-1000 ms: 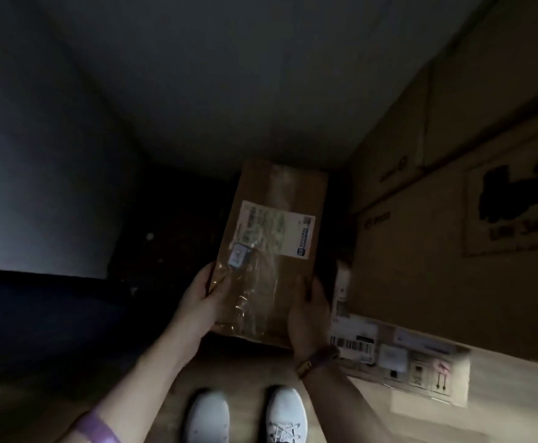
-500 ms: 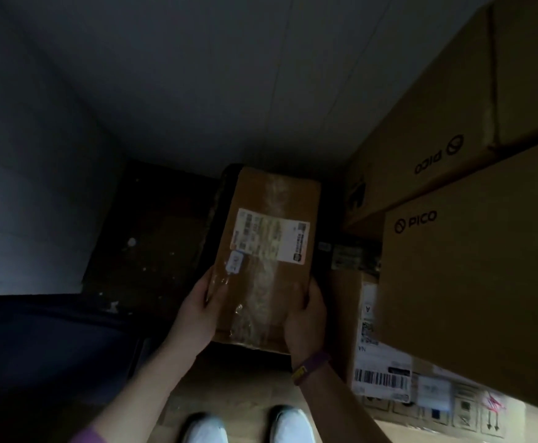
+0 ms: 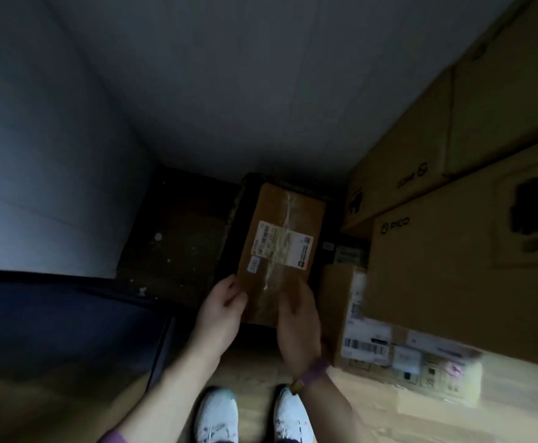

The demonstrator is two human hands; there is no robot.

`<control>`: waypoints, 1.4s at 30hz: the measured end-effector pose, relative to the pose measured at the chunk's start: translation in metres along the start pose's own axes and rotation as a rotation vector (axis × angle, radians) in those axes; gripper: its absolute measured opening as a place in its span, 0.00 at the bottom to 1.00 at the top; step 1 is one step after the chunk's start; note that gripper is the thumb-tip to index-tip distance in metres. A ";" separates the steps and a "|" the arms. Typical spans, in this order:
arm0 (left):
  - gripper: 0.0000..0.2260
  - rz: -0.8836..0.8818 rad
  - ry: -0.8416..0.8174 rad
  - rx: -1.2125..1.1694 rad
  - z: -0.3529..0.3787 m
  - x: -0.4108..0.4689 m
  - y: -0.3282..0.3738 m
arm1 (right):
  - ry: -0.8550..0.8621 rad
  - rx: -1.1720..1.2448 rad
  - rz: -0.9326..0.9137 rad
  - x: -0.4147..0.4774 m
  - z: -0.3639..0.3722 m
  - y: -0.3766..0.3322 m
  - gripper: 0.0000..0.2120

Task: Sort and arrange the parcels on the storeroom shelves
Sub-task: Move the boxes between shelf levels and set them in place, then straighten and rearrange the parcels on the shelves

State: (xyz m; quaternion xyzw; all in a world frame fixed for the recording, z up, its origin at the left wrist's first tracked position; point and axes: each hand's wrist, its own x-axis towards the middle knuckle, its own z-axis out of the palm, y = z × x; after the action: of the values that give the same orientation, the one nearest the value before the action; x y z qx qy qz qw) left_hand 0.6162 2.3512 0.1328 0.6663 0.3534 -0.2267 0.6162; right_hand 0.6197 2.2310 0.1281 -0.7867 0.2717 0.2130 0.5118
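Observation:
A flat brown parcel (image 3: 280,251) with a white shipping label and clear tape lies on a dark low object (image 3: 239,219) on the floor, against the white wall. My left hand (image 3: 224,303) is at the parcel's near left corner, its fingers loosely curled and just touching the edge. My right hand (image 3: 296,314) is blurred and lies over the parcel's near right end, fingers resting on its top. Neither hand wraps round the parcel.
Large PICO cartons (image 3: 437,266) are stacked on the right, with a smaller labelled box (image 3: 351,298) wedged beside the parcel. A dark stained floor patch (image 3: 178,244) lies left of it, and a dark blue surface (image 3: 53,318) further left. My white shoes (image 3: 251,417) stand on wood flooring.
The parcel has gone down and away onto the dark object. Both hands have slid back from its sides to its near end and loosened their hold.

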 end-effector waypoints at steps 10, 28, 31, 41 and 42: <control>0.17 0.107 -0.020 -0.159 -0.047 -0.237 0.162 | -0.054 0.150 -0.136 -0.192 -0.096 -0.174 0.19; 0.12 0.477 0.566 -0.566 -0.064 -0.614 0.119 | -0.634 0.102 -0.603 -0.496 -0.210 -0.225 0.22; 0.13 0.452 0.727 -0.667 -0.063 -0.669 0.078 | -0.744 0.042 -0.619 -0.539 -0.219 -0.201 0.22; 0.14 0.392 1.123 -0.913 -0.057 -0.827 -0.039 | -1.169 -0.141 -0.612 -0.688 -0.209 -0.128 0.21; 0.15 0.386 1.163 -0.930 -0.059 -0.840 -0.051 | -1.209 -0.158 -0.604 -0.703 -0.206 -0.119 0.21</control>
State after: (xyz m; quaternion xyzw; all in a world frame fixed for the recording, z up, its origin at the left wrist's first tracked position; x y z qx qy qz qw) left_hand 0.0265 2.2474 0.7266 0.4005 0.5569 0.4436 0.5767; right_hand 0.1723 2.2278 0.7208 -0.6057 -0.3100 0.4822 0.5518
